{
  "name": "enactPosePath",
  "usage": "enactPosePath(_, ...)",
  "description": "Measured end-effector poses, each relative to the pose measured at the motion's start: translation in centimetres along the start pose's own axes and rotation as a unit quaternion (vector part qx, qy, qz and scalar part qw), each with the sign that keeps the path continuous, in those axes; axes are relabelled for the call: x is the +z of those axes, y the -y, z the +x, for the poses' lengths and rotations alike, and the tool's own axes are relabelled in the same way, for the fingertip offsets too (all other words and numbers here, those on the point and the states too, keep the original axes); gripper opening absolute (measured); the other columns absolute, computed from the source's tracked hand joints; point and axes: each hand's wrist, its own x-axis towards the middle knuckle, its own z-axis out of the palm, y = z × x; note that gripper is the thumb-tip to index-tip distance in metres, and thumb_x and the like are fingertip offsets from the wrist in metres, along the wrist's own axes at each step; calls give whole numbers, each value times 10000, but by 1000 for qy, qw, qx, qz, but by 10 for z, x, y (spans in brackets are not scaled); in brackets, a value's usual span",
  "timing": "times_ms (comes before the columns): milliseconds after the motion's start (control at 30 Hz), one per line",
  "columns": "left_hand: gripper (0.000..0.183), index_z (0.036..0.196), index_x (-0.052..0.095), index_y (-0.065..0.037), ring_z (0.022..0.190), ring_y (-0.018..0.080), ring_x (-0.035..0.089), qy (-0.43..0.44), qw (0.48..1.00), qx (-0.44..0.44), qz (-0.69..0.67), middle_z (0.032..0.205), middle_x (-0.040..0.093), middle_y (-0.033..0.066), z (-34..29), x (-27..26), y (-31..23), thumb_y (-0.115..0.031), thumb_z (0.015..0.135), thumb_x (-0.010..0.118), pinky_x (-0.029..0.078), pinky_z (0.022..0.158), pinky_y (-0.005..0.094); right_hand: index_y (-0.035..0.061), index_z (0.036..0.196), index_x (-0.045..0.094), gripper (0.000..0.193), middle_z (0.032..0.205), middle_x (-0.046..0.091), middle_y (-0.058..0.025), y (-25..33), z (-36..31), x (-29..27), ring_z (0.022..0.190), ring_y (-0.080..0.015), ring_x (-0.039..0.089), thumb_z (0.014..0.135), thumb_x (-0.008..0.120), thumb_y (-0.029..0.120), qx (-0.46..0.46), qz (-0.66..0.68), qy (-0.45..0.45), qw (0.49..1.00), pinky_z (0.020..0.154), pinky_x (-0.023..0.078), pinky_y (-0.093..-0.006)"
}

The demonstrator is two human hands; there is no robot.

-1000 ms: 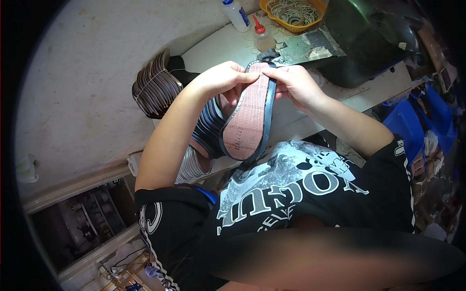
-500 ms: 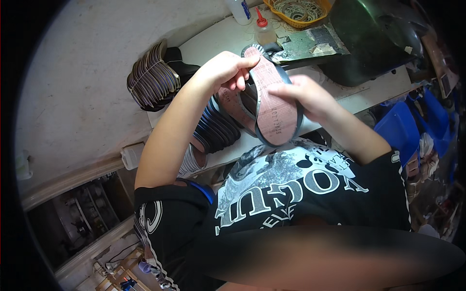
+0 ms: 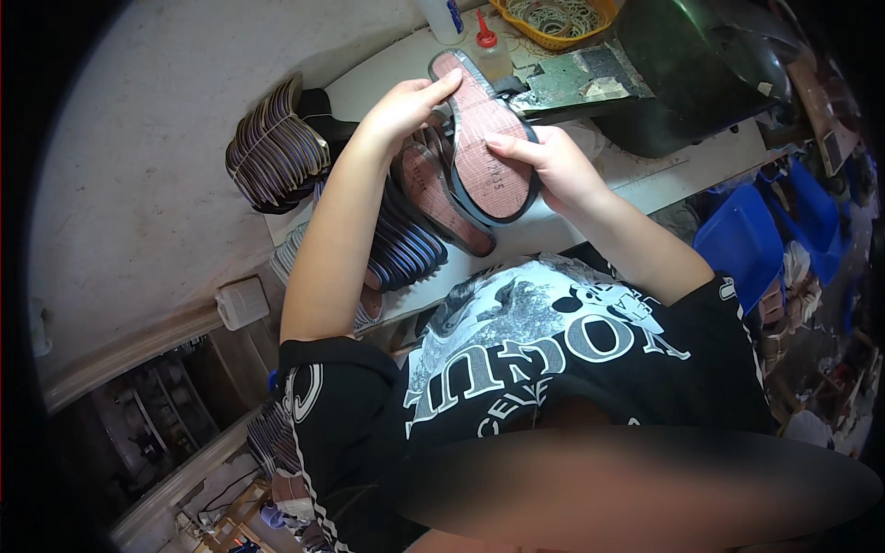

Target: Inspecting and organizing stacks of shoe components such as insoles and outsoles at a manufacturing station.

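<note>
A sandal (image 3: pixel 479 152) with a pinkish-red sole face and a dark rim is held up over the worktable, its sole turned toward me. My left hand (image 3: pixel 406 111) grips its narrow upper end, thumb on the sole. On the wider part, my right hand (image 3: pixel 558 166) holds the right edge, its thumb lying across the sole and the other fingers hidden behind. Just below and left of it, a second sandal (image 3: pixel 438 194) with the same reddish sole rests near a row of dark soles (image 3: pixel 406 244).
A banded stack of soles (image 3: pixel 277 152) stands at the table's left. Behind are a red-tipped glue bottle (image 3: pixel 490 51), a white bottle (image 3: pixel 442 18) and a yellow basket (image 3: pixel 553 37) of rings. A green metal machine (image 3: pixel 682 83) occupies the right, with blue plastic (image 3: pixel 742 244) below.
Both hands have moved up and slightly left in view with the sandal. More of the second sandal shows beneath it. My right thumb still presses on the sole.
</note>
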Motion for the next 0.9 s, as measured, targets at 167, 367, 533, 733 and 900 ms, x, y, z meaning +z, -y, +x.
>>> enactPosePath(167, 560, 1166, 510, 61, 924, 136, 578, 204, 964, 48, -164, 1042, 611, 91, -16, 1, 6, -251, 769, 752, 451, 819, 255, -58, 1090, 608, 368, 1005, 652, -111, -3, 12, 3, 889, -148, 621, 853, 667, 218, -41, 9, -9, 999, 803, 493, -289)
enactPosePath(367, 501, 1098, 534, 64, 876, 169, 618, 147, 963, 1, -226, 997, 627, 116, -17, 7, 4, -191, 742, 776, 483, 824, 280, -27, 1075, 612, 357, 991, 653, -83, -15, -11, -1, 909, -112, 606, 870, 650, 264, -8, -5, 4, 1000, 804, 486, -275)
enactPosePath(533, 506, 1060, 541, 81, 876, 181, 616, 115, 970, 4, -214, 965, 625, 118, -9, 3, 6, -211, 729, 789, 484, 805, 283, -34, 1029, 626, 283, 912, 675, -98, -21, -13, 3, 765, -136, 667, 844, 671, 176, 48, -47, 11, 998, 651, 533, -213)
enactPosePath(733, 899, 1248, 371, 218, 1240, 296, 435, -25, 1000, 7, 17, 1266, 434, 349, 4, -6, -1, -353, 700, 797, 320, 1048, 346, -43, 1008, 632, 256, 901, 676, -121, -19, -4, 12, 746, -160, 673, 850, 656, 156, 24, 27, -29, 999, 644, 538, -227)
enactPosePath(900, 735, 1316, 469, -53, 1227, 192, 427, 268, 943, 193, 44, 1293, 504, 95, 34, -29, -11, -280, 691, 783, 300, 1051, 307, -55, 960, 629, 240, 850, 670, -131, -16, 7, 19, 710, -168, 679, 860, 641, 163, 2, 60, -48, 997, 614, 547, -235)
